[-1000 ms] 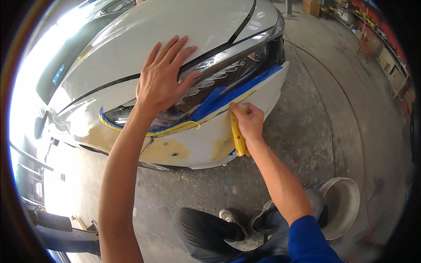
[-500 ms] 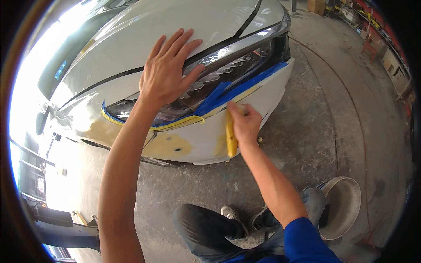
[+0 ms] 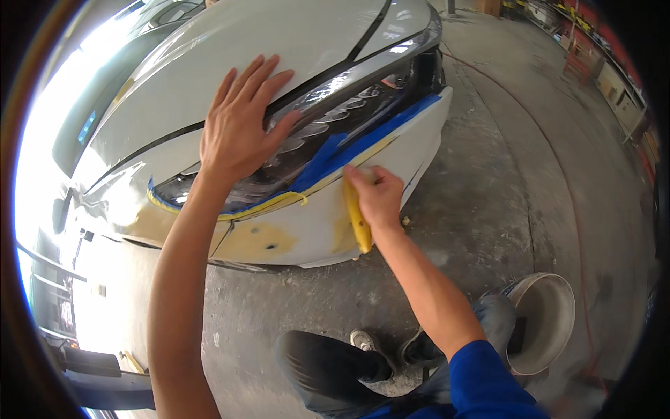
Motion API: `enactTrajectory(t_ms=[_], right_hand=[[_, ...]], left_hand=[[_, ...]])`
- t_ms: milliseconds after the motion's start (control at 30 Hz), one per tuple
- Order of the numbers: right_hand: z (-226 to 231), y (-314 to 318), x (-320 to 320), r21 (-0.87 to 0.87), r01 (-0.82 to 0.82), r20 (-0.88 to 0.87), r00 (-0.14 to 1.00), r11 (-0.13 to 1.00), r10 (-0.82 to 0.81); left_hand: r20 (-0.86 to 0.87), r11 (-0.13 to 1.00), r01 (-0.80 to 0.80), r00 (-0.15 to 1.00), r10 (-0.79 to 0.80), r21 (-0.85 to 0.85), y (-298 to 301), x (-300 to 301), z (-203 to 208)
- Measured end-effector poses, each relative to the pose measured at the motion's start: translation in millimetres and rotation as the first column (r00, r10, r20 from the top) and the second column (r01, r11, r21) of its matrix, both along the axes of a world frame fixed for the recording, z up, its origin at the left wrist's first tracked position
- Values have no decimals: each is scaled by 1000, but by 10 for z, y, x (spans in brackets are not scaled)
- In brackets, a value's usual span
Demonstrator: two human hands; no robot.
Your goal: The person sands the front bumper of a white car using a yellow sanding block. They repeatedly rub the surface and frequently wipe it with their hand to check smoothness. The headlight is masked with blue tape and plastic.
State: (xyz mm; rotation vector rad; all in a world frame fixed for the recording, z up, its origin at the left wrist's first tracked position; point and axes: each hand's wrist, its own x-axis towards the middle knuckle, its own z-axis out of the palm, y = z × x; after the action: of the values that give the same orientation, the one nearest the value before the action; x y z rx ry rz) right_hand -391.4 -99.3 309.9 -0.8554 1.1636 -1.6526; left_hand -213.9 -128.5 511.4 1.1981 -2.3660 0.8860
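My left hand (image 3: pixel 241 126) lies flat with fingers spread on the edge of the pale car hood (image 3: pixel 300 31), its thumb over the headlight (image 3: pixel 328 126). In my right hand (image 3: pixel 381 199) is a long yellow sanding block (image 3: pixel 359 234), held upright against the pale grey front bumper (image 3: pixel 317 227). The block's working face is hidden. Blue masking tape (image 3: pixel 398 126) and yellow tape (image 3: pixel 262 207) run along the headlight's lower edge, and a short yellow end sticks out. Left of the block, a tan filler patch (image 3: pixel 251 239) with dark spots shows on the bumper.
A round bucket (image 3: pixel 543 325) stands on the concrete floor (image 3: pixel 481 188) by my right knee. A thin red hose (image 3: pixel 551 129) curves across the floor. Cluttered shelves (image 3: pixel 618 91) line the far right. Dark equipment (image 3: pixel 98 377) sits at the lower left.
The car has shifted left and slightly down in view. The block's lower end has swung a little to the right against the bumper. My left hand keeps its place on the hood.
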Motion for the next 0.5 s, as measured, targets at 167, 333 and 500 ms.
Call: enactTrajectory(t_ms=[167,333,500], right_hand=[[92,-380,-540,106,129,158,977,986,-144],[30,-263,-375,90,48,-78,996,995,-41],[44,-490,-620,94,184,87,978,978,-192]], left_hand=[[3,1000,-8,1000,8,-7,3,-32,19],[6,1000,-6,1000,6,-14,-21,-51,-6],[7,1000,-17,1000,17,-3,20,-53,24]])
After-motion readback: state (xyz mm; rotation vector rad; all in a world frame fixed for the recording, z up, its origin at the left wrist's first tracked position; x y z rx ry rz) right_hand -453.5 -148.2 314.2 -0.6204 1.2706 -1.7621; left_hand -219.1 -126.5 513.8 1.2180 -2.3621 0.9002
